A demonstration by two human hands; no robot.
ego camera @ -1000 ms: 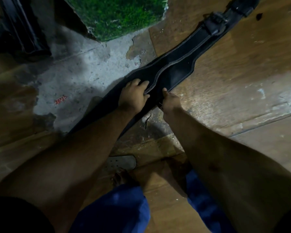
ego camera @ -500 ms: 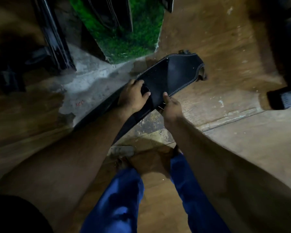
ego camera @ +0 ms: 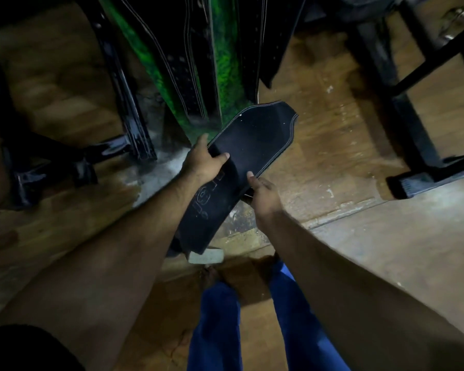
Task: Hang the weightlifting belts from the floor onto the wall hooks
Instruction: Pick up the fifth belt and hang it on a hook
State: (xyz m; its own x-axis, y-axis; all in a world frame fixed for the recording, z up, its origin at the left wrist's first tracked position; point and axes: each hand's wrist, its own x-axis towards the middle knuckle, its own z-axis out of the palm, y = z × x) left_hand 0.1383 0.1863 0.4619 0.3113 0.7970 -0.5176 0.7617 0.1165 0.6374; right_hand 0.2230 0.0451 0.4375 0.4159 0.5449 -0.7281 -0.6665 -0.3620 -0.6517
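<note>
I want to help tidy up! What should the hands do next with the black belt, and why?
Probably keep lifting the belt toward the wall. The left hand and the right hand both grip it, it is off the floor, and other belts hang just ahead. No hook shows, so the exact spot is a guess.

Single head-worn wide-angle view, looking steeply down, close over forearms, toward floor (ego camera: 332, 162)

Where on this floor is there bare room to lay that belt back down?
Bare wood floor lies right of the belt, up to the black frame, and nearer at lower right. Left, a bare patch sits beside the black stand. Straight ahead it is crowded: hanging belts against the green wall.
</note>
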